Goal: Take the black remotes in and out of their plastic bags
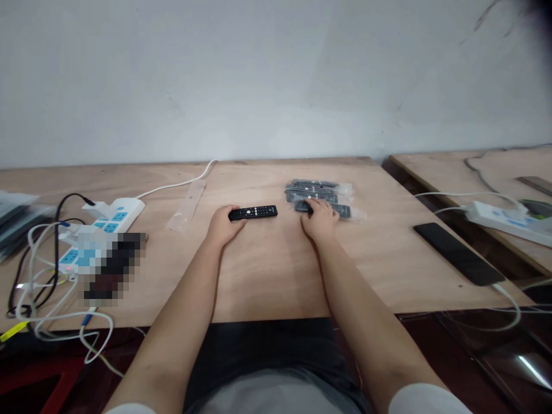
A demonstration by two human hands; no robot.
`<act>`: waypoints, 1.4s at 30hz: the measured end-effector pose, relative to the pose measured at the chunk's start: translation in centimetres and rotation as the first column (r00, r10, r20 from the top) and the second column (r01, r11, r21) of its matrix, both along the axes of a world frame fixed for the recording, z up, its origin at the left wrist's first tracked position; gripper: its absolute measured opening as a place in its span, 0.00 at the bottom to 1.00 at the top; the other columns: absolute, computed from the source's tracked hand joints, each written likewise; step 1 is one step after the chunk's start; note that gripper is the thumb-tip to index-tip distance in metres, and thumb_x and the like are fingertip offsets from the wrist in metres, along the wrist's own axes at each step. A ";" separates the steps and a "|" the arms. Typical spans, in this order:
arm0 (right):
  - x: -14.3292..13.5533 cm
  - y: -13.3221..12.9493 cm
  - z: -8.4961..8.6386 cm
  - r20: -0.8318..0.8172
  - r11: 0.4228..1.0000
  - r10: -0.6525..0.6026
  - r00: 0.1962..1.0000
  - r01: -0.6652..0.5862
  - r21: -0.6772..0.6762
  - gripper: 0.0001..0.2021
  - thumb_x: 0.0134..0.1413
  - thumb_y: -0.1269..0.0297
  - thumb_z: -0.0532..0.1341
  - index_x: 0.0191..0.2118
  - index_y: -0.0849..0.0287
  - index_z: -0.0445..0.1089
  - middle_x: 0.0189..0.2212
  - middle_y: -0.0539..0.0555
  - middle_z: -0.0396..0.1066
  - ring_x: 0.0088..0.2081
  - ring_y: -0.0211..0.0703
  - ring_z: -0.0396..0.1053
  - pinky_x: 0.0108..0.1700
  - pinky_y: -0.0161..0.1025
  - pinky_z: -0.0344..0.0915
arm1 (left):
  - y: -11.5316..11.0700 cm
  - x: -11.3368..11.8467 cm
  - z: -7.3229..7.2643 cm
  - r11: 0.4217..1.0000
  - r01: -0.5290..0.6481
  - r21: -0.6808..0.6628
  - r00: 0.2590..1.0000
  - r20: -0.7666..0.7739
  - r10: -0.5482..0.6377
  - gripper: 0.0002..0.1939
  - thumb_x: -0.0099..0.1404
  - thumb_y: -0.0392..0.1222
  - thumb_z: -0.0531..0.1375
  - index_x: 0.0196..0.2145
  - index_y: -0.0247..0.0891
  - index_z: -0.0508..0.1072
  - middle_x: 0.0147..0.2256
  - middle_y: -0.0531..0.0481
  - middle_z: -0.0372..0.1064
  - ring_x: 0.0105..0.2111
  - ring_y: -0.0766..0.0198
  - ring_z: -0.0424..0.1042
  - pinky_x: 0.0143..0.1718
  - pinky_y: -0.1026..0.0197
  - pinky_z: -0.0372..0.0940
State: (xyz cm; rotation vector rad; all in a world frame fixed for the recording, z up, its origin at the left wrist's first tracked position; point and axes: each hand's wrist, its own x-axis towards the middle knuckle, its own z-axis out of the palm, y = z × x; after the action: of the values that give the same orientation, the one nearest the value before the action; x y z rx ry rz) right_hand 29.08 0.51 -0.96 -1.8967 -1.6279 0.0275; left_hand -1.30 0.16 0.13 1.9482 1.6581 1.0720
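My left hand (226, 224) grips the near end of a black remote control (261, 211), which lies level with its buttons facing up and has no bag around it. To its right, my right hand (321, 218) is closed on a bagged remote (342, 211) at the front of a small pile. Several more remotes in clear plastic bags (313, 190) lie just behind that hand. An empty clear plastic bag (187, 207) rests flat on the wooden table (267, 276), left of my left hand.
A white power strip (129, 210) with tangled cables and a pixelated dark object (116, 267) are at the left. Bagged dark items (19, 224) lie at the far left. On the right are a black phone (459, 253) on a cable and another power strip (509, 221).
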 end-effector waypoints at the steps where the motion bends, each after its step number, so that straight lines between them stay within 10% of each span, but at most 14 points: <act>1: 0.1 0.1 -0.1 0.003 1.000 -0.006 1.000 0.006 0.003 0.25 0.53 0.66 0.57 0.57 0.53 0.74 0.61 0.59 0.71 0.63 0.60 0.61 0.63 0.64 0.50 | 0.0 0.0 0.0 1.000 0.000 -0.002 1.000 0.001 0.000 0.20 0.56 0.41 0.72 0.47 0.38 0.78 0.49 0.41 0.78 0.51 0.48 0.76 0.56 0.47 0.68; 18: 0.4 0.3 0.1 0.038 0.998 -0.055 0.998 0.054 0.009 0.22 0.56 0.73 0.54 0.52 0.56 0.77 0.56 0.59 0.76 0.57 0.56 0.68 0.64 0.60 0.47 | 0.2 -0.1 -0.4 1.000 0.004 0.012 1.000 -0.007 -0.003 0.19 0.57 0.41 0.71 0.47 0.40 0.78 0.48 0.42 0.78 0.50 0.49 0.76 0.55 0.47 0.69; 31: -2.5 -1.6 2.0 0.107 0.966 0.193 0.975 -0.208 0.153 0.24 0.61 0.73 0.52 0.57 0.54 0.76 0.56 0.57 0.77 0.56 0.53 0.70 0.59 0.52 0.55 | -0.3 1.0 0.8 0.964 -0.113 0.242 0.994 0.038 0.107 0.14 0.62 0.47 0.69 0.43 0.40 0.79 0.46 0.42 0.74 0.52 0.51 0.71 0.58 0.49 0.65; 36: -4.8 -2.8 2.6 0.202 0.915 0.350 0.915 -0.380 0.136 0.24 0.66 0.70 0.51 0.61 0.50 0.73 0.61 0.53 0.73 0.62 0.52 0.65 0.64 0.52 0.52 | -0.9 2.2 1.1 0.996 0.079 0.030 0.953 0.291 -0.085 0.15 0.67 0.53 0.64 0.44 0.40 0.78 0.26 0.53 0.71 0.25 0.64 0.68 0.31 0.62 0.62; 42: -6.4 -3.6 2.8 0.221 0.820 0.533 0.817 -0.563 0.102 0.25 0.68 0.69 0.51 0.64 0.44 0.70 0.62 0.49 0.72 0.64 0.51 0.64 0.67 0.55 0.51 | -1.4 3.2 1.2 0.898 0.399 -0.185 0.845 0.453 -0.283 0.27 0.69 0.63 0.59 0.24 0.37 0.74 0.16 0.51 0.64 0.18 0.66 0.63 0.23 0.64 0.55</act>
State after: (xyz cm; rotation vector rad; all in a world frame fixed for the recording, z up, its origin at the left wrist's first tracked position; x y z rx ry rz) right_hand 22.70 -3.06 1.84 -1.2764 -2.1896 -0.0408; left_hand 1.95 -1.23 1.31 1.6135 1.1023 0.9707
